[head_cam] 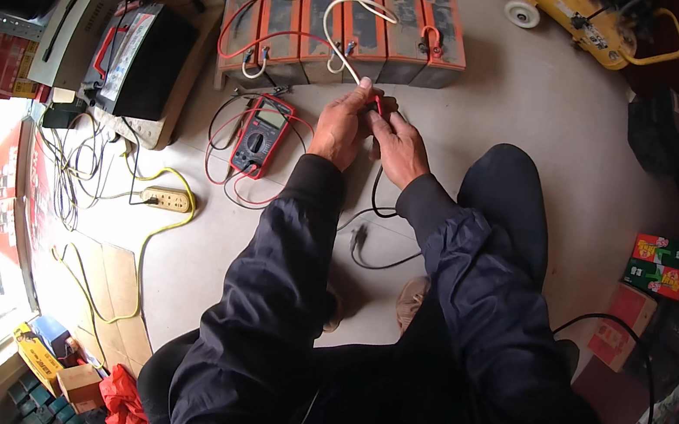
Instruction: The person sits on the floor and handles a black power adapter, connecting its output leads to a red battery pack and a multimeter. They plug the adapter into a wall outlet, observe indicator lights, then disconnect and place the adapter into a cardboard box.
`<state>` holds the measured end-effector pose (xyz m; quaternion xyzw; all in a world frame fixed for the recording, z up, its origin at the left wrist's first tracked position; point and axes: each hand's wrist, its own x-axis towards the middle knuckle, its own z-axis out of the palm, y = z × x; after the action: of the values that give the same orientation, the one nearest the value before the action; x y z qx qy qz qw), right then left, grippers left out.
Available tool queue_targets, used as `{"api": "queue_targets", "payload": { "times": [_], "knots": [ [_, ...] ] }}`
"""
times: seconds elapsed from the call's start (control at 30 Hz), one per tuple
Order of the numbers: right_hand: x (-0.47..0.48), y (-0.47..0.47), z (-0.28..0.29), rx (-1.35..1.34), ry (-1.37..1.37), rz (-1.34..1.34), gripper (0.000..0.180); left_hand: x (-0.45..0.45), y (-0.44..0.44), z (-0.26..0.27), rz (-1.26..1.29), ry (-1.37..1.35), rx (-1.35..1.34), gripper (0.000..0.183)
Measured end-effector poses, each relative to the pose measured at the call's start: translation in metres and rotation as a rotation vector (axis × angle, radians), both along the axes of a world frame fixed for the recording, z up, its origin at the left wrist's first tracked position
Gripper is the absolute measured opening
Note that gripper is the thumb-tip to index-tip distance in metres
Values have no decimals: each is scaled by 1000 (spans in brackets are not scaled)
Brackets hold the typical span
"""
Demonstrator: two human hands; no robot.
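My left hand (340, 126) and my right hand (399, 148) meet just in front of a row of orange-and-black batteries (347, 29). Between my left thumb and fingers is the white cable (348, 66), which loops over the batteries. My right fingers pinch a small red piece (379, 105), perhaps a connector; its end is hidden by the fingers. A black cord (375, 191) hangs below my hands. Short cables with ring terminals join several batteries. To the left of my hands, a red-and-black digital multimeter (262, 136) lies on the floor, its leads coiled around it.
A beige power strip (167, 199) with a yellow cord (145, 242) lies at left, below a large black battery (150, 62). A loose plug (359, 236) rests between my feet and the batteries. A yellow air compressor (573, 16) stands back right; boxes (622, 326) sit at right.
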<state>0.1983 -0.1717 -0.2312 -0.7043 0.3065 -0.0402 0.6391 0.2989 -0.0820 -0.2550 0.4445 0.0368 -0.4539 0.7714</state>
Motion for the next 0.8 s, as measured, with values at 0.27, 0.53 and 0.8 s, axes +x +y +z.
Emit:
{"api": "queue_targets", "payload": {
  "times": [0.27,0.53,0.8],
  "knots": [
    [4,-8,13,6,-245,-66,38,-7,-17,35,175,100,-82,51],
    [-5,-15,20,-24,-95,8,32,-21,-27,45,346,86,-76,41],
    [-5,-21,20,8,-113,46,34,-19,-24,42,349,81,-110,41]
  ]
}}
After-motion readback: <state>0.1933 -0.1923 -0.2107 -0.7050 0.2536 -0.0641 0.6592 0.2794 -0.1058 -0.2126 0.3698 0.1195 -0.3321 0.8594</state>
